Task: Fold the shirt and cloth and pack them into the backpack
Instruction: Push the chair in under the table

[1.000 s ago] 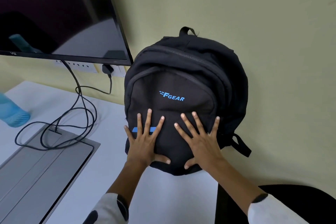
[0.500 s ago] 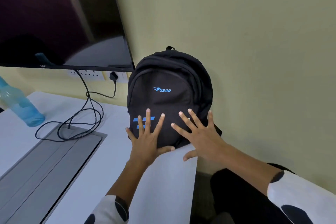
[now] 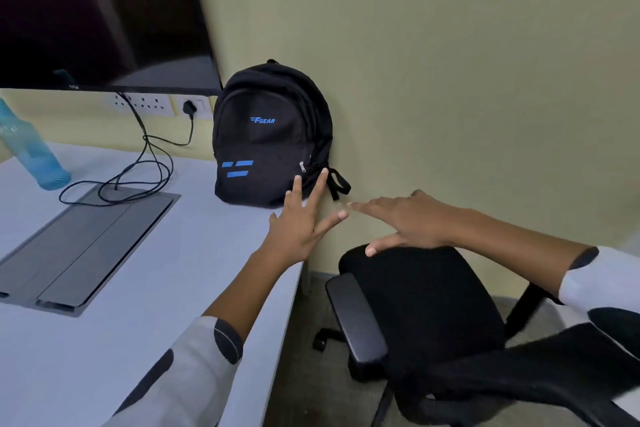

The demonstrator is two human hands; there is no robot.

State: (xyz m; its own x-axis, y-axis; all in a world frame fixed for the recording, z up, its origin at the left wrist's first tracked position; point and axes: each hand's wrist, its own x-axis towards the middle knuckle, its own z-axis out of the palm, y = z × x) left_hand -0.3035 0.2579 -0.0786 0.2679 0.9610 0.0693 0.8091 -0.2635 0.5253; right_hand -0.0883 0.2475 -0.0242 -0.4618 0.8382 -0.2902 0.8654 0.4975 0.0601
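My one backpack (image 3: 268, 135) stands upright at the back right corner of the white surface (image 3: 121, 288), its back against the yellow-green wall (image 3: 450, 62) and its base just inside the surface's right edge. Its zips look closed; a single silver pull shows on its right side, and a strap loop hangs off that side toward the wall. I see no shirt or cloth lying out.

Both of my hands are empty with fingers spread wide. My left hand (image 3: 298, 224) hovers over the right edge of the surface, in the middle of the frame, fingertips just short of the backpack's lower right corner. My right hand (image 3: 405, 222) is off the surface altogether, palm down above the gap between the surface and the one black office chair (image 3: 426, 308) at lower right. The fingertips of the two hands nearly meet.

Bare surface runs from the backpack toward the lower left of the frame. Left of centre, one grey hatch panel (image 3: 83, 246) is set into the surface, with one coiled black cable (image 3: 138, 170) running up to a wall socket. One blue bottle (image 3: 31, 152) stands at the left edge, and one dark screen (image 3: 104, 10) fills the upper left.
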